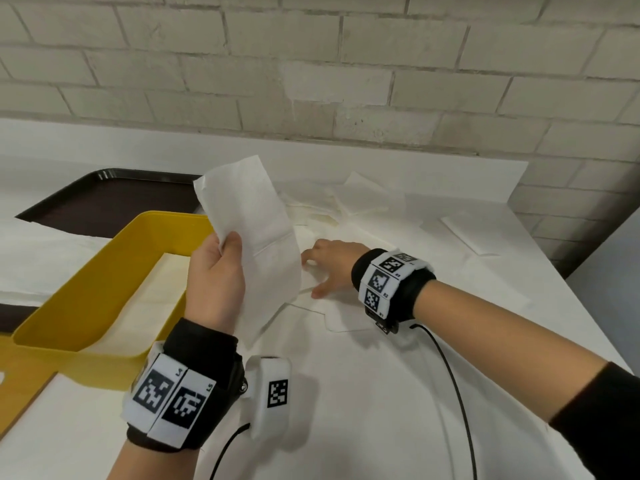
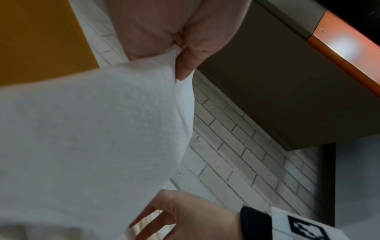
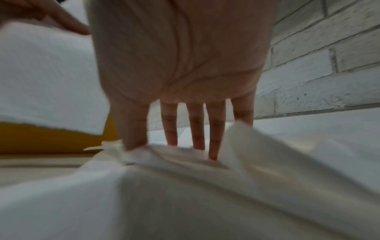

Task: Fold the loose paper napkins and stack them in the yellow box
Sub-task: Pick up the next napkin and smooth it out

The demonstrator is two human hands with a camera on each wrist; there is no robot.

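Left hand (image 1: 214,275) pinches one napkin (image 1: 256,230), raised upright beside yellow box (image 1: 86,306). Right hand (image 1: 329,265) flat, fingers (image 3: 197,129) straight and spread, pressing loose napkins (image 1: 346,209) on tabletop (image 1: 381,393). Box left of hands, near dark tray (image 1: 104,199).

rectangular plastic box (image 1: 69,327): yellow
thin paper napkin (image 1: 256,216): white
flat plastic tray (image 1: 104,199): dark brown
brick wall (image 1: 346,64): off-white
fabric wristbands (image 1: 173,396): black-and-white squares

On your left wristband (image 1: 173,393) you can read "L4" and "L5" beside the square codes. Your right wristband's (image 1: 384,282) small labels are too blurred.
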